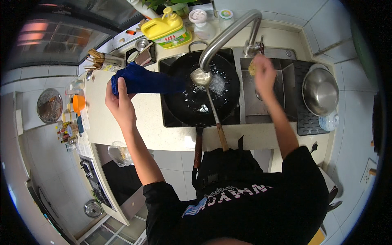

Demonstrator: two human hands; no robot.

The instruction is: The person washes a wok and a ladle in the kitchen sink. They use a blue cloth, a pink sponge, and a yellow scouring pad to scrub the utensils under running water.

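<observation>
1. Fingers (122, 86) of left hand (121, 104) grasp blue cloth (143, 81), raised over worktop (107, 118) and wok (179, 104).
2. Right hand (265, 73) curled near faucet (223, 35); grip cannot be told.
3. Work judged partial: wok wetted; ladle (212, 104) inside, white froth (218, 85) not yet cleared.

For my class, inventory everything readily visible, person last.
Fabric cloth: one, dark blue, left of faucet
Round metal wok: one, black, centre
Wooden-handled metal ladle: one, silver, in wok
Curved metal faucet: one, silver, reaching over wok
Rectangular steel basin: one, silver, right of wok
Handled plastic jug: one, yellow, behind wok
Round metal bowl: one, silver, far right
Plastic container: one, orange, left counter
Slim chopsticks: several, brown, back left
Left hand: one, bare, holding cloth
Right hand: one, bare, above basin
</observation>
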